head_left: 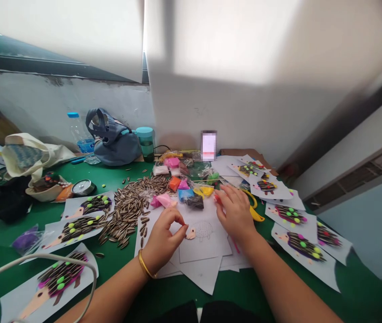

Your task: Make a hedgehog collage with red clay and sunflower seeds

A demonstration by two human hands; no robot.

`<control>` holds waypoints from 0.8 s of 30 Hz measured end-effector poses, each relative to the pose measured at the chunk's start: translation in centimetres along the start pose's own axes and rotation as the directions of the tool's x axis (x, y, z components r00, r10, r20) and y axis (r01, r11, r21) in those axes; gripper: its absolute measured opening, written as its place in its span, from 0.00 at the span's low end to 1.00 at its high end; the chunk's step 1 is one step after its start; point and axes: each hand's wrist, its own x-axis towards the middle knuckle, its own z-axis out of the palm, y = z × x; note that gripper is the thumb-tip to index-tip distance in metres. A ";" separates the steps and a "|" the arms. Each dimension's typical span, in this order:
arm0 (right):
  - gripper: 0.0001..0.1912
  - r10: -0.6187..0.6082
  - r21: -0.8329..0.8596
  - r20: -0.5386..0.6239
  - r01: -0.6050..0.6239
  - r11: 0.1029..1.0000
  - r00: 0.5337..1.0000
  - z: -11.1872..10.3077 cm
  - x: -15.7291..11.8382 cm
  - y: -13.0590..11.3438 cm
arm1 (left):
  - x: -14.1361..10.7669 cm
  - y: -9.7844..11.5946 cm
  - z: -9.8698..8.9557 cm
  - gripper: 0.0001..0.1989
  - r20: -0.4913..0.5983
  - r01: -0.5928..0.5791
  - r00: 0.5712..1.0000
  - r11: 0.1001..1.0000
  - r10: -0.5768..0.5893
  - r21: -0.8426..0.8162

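My left hand [166, 235], with a gold bangle at the wrist, has thumb and index finger pinched together. What sits between those fingertips is too small to name. Just right of them, a turtle-like pencil outline [204, 229] is drawn on a white sheet [197, 253], its head covered in peach clay [191, 233]. My right hand [235, 211] curves over the sheet's upper right, fingers closed around a small red piece of clay [216, 198] that partly shows. Packets of coloured clay lie beyond both hands, including blue [185, 194], black [195, 202] and yellow [207, 191].
Sunflower seeds [130, 206] are heaped left of the sheets. Seed-covered hedgehog pictures [293, 215] lie on both sides. Yellow-handled scissors [256, 215] rest beside my right hand. A phone [209, 146], teal-lidded bottle [145, 143] and blue bag [115, 143] stand behind. A white cable [59, 257] crosses the left.
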 end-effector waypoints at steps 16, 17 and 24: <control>0.16 -0.162 0.404 0.062 0.124 0.906 0.985 -1.7 -1.9 -5.0 | -0.1 -0.2 -0.1 0.06 0.033 -0.059 0.998 0.997 0.058 0.041; 0.16 -0.157 0.408 0.064 0.118 0.906 0.985 -1.7 -1.9 -5.0 | -0.1 -0.3 -0.1 0.08 0.039 -0.062 0.997 0.997 0.061 0.038; 0.15 -0.160 0.421 0.075 0.114 0.900 0.984 -1.7 -1.9 -4.9 | -0.1 -0.3 -0.2 0.07 0.031 -0.041 0.999 0.994 0.038 0.100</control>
